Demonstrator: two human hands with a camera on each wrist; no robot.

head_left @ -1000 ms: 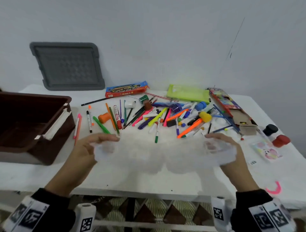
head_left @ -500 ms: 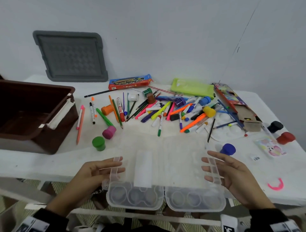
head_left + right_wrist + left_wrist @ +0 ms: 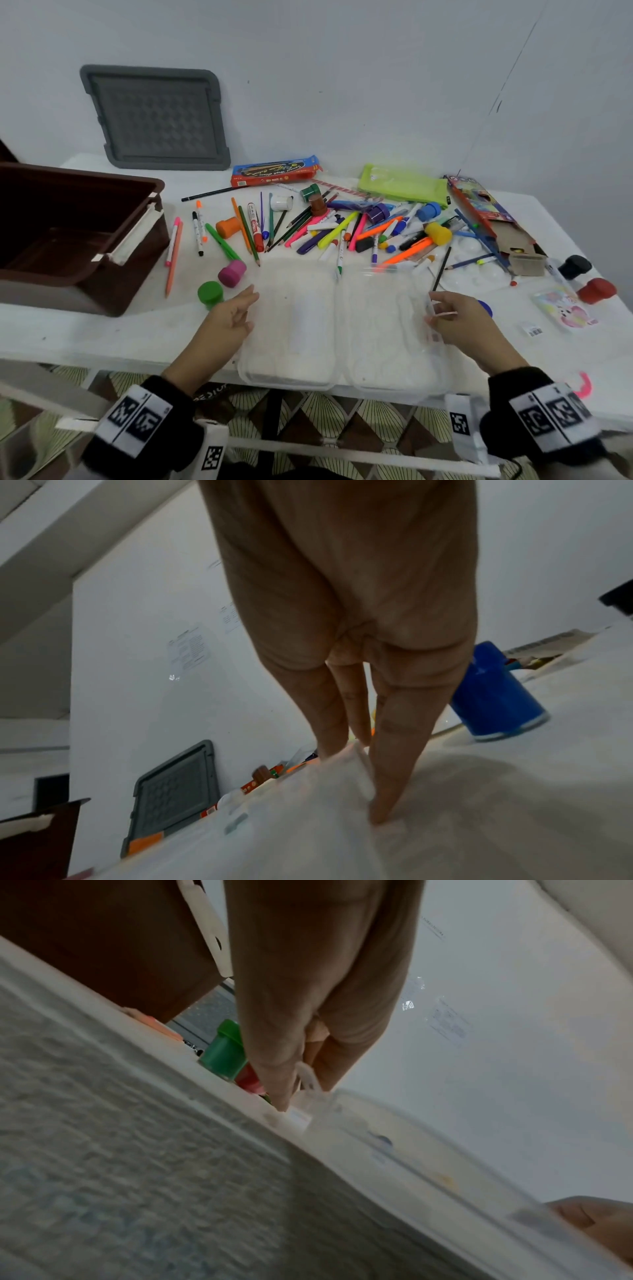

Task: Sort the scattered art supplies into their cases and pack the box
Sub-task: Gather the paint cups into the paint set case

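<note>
Head view: clear case (image 3: 339,329) seemingly empty, lying open.

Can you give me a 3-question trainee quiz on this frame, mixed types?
1. True or false: the clear case lies open on the table between the left hand and right hand.
2. Which pot stands nearest the left hand? A) green pot B) red pot C) black pot
3. Fill in: the grey lid leans against the ____.

Key: 1 true; 2 A; 3 wall.
</note>
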